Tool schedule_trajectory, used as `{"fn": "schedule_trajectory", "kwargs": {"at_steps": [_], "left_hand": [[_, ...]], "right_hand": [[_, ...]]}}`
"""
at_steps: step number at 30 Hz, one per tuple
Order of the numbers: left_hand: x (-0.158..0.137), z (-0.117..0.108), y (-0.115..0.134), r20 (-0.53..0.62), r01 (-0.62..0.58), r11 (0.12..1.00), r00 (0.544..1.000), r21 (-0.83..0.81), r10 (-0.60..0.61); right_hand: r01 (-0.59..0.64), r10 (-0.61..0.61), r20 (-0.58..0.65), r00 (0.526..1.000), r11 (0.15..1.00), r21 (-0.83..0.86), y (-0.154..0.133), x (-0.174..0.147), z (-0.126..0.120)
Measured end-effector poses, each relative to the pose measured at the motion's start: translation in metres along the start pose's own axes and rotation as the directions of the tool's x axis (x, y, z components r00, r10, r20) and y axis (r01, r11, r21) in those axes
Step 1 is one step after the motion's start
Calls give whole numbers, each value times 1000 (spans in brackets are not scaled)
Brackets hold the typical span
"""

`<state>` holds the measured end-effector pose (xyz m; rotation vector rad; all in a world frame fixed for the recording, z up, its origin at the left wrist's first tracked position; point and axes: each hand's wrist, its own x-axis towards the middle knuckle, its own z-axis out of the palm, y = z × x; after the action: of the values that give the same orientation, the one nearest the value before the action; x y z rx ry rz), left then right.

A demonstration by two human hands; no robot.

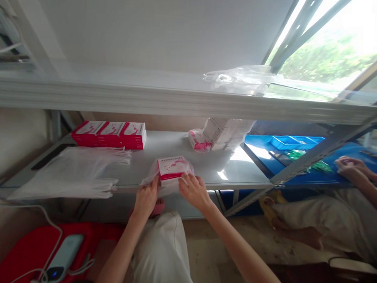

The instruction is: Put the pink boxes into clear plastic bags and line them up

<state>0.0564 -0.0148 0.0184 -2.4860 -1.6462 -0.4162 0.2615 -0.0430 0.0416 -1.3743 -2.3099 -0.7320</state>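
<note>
Clear plastic bag (151,171) around a pink-and-white box (171,166), centre of the head view, at the front of the grey tabletop (165,143). Left hand (147,196) and right hand (194,191) apart, each pinching one side of the bag, from where I stand. Three box stacks (110,135), left of centre; flat translucent bags (68,172) lie just below them.

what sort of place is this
Probably a small packing workroom: a box in a thin bag at a grey worktop's edge, matching boxes stacked nearby, and a pile of translucent bags.
</note>
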Motion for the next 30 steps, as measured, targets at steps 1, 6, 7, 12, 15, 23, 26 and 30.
{"fn": "schedule_trajectory", "kwargs": {"at_steps": [1, 6, 7, 12, 15, 23, 26, 30], "left_hand": [[2, 0, 1, -18, 8, 1000, 1000, -23, -8], [16, 9, -7, -204, -57, 965, 979, -255, 4], [19, 13, -10, -240, -89, 940, 971, -330, 7], [37, 31, -22, -228, -193, 765, 972, -615, 62], [51, 42, -27, -193, -159, 706, 981, -690, 33], [90, 57, -39, -35, 17, 517, 995, -856, -91], [103, 52, -40, 43, 110, 416, 985, -903, -165], [121, 46, -40, 158, 236, 331, 957, -914, -245]], "right_hand": [[98, -98, -9, 995, 995, 23, -3, 6, 0], [278, -283, 38, 958, 956, 91, 1, 22, 8], [261, -264, 30, 964, 961, 88, 5, 20, 11], [173, -183, 66, 981, 976, 128, 29, -4, 22], [-61, 40, 146, 988, 988, 142, 39, -11, 25], [-580, 517, 270, 812, 768, 272, 56, 8, 28], [-622, 545, 310, 779, 735, 271, 63, 20, 33], [-614, 481, 398, 781, 709, 347, 75, 43, 48]]}}
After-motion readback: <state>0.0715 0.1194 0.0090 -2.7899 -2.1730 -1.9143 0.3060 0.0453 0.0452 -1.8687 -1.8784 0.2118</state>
